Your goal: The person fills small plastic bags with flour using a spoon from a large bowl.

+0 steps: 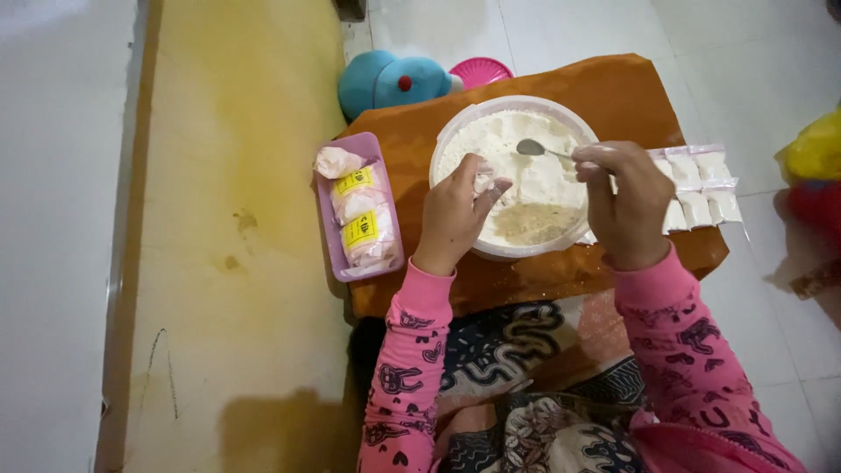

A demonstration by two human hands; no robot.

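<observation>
A white plastic bowl [455,131] of pale flour stands on a low brown table [631,96]. My left hand [455,215] hovers over the bowl's near left part and pinches a small clear plastic bag [484,181]. My right hand [624,201] holds a metal spoon [532,148] by its handle, the spoon's head just above the flour. A browner patch of powder [534,223] lies at the bowl's near side.
A purple tray [328,219] with filled, yellow-labelled packets sits at the table's left edge. Several small filled white packets [701,188] lie to the right of the bowl. A blue toy [390,81] and pink lid [482,70] lie behind, a yellow mat [236,219] to the left.
</observation>
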